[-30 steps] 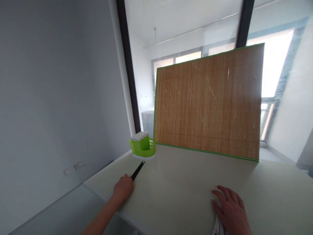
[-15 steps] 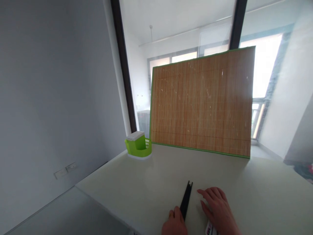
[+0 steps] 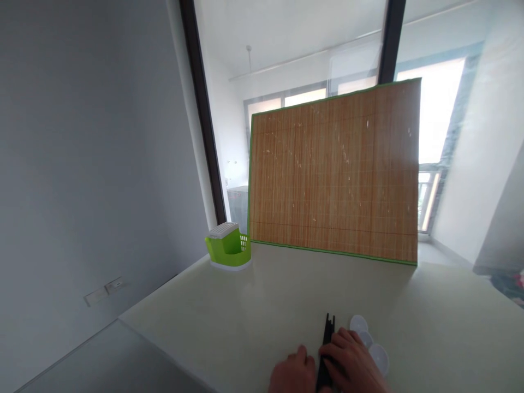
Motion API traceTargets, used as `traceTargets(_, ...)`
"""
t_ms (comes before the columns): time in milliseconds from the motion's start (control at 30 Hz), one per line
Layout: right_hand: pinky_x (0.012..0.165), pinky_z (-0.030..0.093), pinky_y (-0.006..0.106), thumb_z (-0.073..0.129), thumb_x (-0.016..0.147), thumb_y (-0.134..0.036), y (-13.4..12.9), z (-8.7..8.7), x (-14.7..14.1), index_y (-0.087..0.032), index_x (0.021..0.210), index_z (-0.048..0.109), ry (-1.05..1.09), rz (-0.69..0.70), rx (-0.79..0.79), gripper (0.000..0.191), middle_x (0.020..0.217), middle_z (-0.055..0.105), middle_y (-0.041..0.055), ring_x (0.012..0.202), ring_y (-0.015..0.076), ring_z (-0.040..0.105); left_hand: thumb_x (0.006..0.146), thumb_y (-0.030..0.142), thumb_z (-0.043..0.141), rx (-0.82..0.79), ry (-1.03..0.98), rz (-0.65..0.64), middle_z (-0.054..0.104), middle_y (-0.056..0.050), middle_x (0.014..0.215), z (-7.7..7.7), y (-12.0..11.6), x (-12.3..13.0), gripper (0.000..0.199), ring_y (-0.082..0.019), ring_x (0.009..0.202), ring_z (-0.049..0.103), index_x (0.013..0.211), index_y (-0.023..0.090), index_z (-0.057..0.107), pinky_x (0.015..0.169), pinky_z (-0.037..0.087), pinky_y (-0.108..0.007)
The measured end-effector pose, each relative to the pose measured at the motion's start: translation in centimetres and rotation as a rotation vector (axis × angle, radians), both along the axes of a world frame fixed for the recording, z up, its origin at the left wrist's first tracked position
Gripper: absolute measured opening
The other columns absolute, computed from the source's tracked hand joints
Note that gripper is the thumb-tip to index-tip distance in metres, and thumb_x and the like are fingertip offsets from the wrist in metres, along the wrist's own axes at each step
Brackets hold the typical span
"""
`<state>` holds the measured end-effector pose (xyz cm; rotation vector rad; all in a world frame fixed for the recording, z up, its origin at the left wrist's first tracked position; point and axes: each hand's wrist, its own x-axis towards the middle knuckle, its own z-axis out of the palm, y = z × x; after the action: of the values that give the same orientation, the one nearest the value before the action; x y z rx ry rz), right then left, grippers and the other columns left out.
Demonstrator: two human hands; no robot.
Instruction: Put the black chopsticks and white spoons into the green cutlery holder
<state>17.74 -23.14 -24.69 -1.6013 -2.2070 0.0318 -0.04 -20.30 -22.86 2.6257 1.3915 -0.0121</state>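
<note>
Several thin black sticks [image 3: 328,329] are lying bunched over the white desk [image 3: 245,305], the right hand's [image 3: 352,363] fingers curling over them; the left hand's [image 3: 292,372] fingers are bending beside them, their grip unclear. White round shallow dishes [image 3: 379,358] are sitting beside the right hand.

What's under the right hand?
Black sticks pass under the right hand; their middle is covered. Three white rounded pieces show beside it; whether they continue underneath is hidden.
</note>
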Motion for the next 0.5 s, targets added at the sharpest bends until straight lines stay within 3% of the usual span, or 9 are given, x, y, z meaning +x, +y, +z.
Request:
traceTargets(33,0.078,0.030,0.033,0.054,0.083,-0.024,0.0,0.1,0.0,-0.031,0.091,0.062,0.001,-0.001,-0.008,0.013,0.083,0.059,-0.0004,0.086,0.0197,0.049,0.081,0.046,0.048,0.047,-0.010,-0.046,0.057,-0.009,0.107,1.0,1.5,-0.7,0.037,-0.022,0.090,0.058,0.108,0.022,0.058,0.074,0.047,-0.031)
traceTargets(100,0.078,0.031,0.034,0.053,0.083,-0.024,0.0,0.3,-0.1,-0.030,0.092,0.062,0.007,0.001,-0.023,0.014,0.083,0.059,-0.0002,0.086,0.0199,0.049,0.086,0.041,0.041,0.196,-0.064,-0.014,0.055,-0.008,0.111,3.2,5.3,-2.4,0.035,-0.020,0.095,0.056,0.113,0.022,0.054,0.080,0.045,-0.031)
traceTargets(267,0.078,0.032,0.034,0.054,0.081,-0.023,0.2,0.7,-0.3,-0.029,0.091,0.064,0.019,-0.002,-0.058,0.016,0.085,0.061,0.0006,0.087,0.0207,0.050,0.088,0.029,0.040,0.442,-0.024,0.236,0.046,-0.013,0.123,7.7,16.7,-6.8,0.041,-0.022,0.105,0.051,0.127,0.016,0.040,0.079,0.045,-0.030)
traceTargets(367,0.078,0.033,0.034,0.055,0.079,-0.023,0.3,0.7,-0.4,-0.029,0.091,0.064,0.018,-0.004,-0.097,0.016,0.086,0.061,0.0004,0.088,0.0211,0.050,0.088,0.028,0.042,0.479,0.027,0.366,0.047,-0.016,0.120,9.0,21.6,-8.9,0.040,-0.024,0.105,0.051,0.124,0.010,0.042,0.078,0.045,-0.031)
traceTargets(500,0.080,0.032,0.035,0.056,0.077,-0.023,0.3,0.6,-0.4,-0.028,0.091,0.064,0.014,-0.019,-0.116,0.017,0.086,0.061,0.0000,0.090,0.0213,0.050,0.085,0.024,0.049,0.413,0.079,0.383,0.055,-0.014,0.102,8.9,24.5,-10.0,0.027,-0.025,0.093,0.056,0.102,0.005,0.056,0.075,0.045,-0.031)
